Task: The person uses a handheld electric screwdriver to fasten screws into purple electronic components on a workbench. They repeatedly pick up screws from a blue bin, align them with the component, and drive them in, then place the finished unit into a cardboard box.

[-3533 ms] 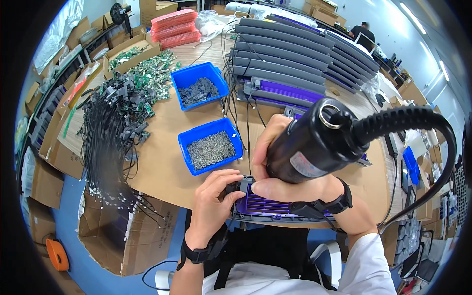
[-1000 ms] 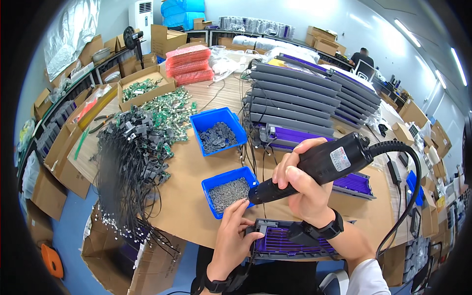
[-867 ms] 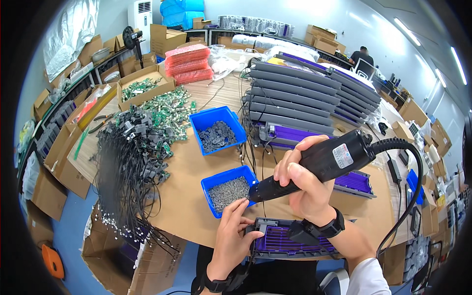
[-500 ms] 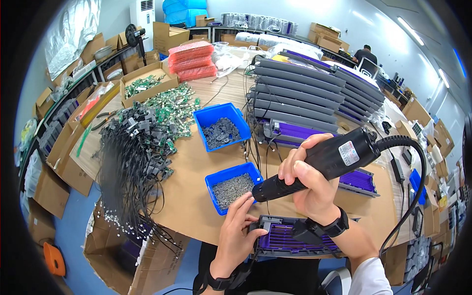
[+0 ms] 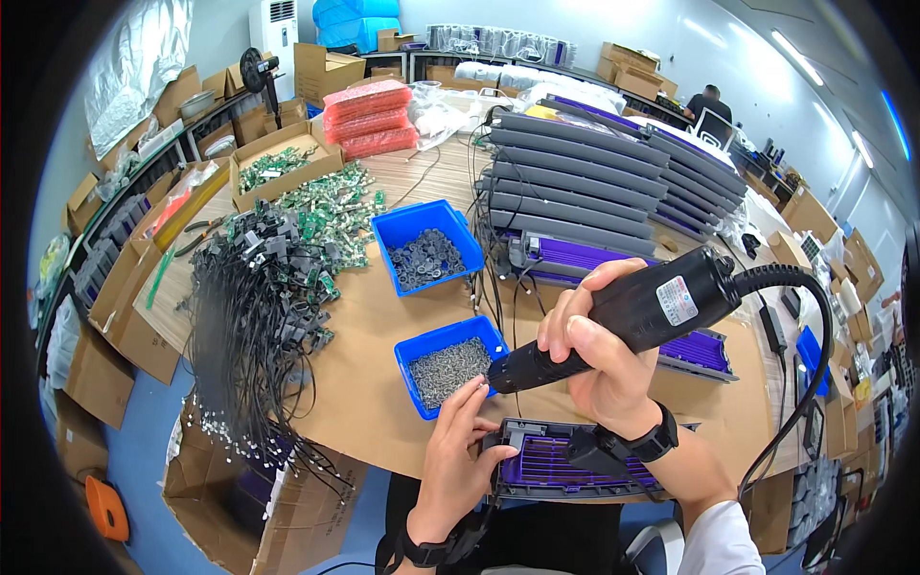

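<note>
My right hand [image 5: 609, 350] is wrapped around a black electric screwdriver [image 5: 647, 307], its nose pointing down and left. My left hand [image 5: 458, 450] has its fingertips together at the screwdriver's tip; whatever they may pinch is too small to make out. The left thumb rests near the left end of a dark grey housing with a purple grille [image 5: 556, 462], which lies at the table's near edge. A black block-shaped part [image 5: 594, 448] sits over this housing, partly behind my right wrist. Just beyond the screwdriver's tip stands a blue bin of small screws [image 5: 448, 372].
Behind the screws is a blue bin of dark grey small parts [image 5: 425, 259]. Black-cabled connectors [image 5: 254, 297] and green circuit boards [image 5: 331, 216] pile up at left. Stacked grey housings [image 5: 575, 177] fill the back right. The screwdriver's coiled cord [image 5: 819, 335] arcs down the right side.
The view has shifted slightly, so the bins and piles appear a little further left. Both hands keep nearly the same pose, the left fingertips still at the screwdriver's tip.
</note>
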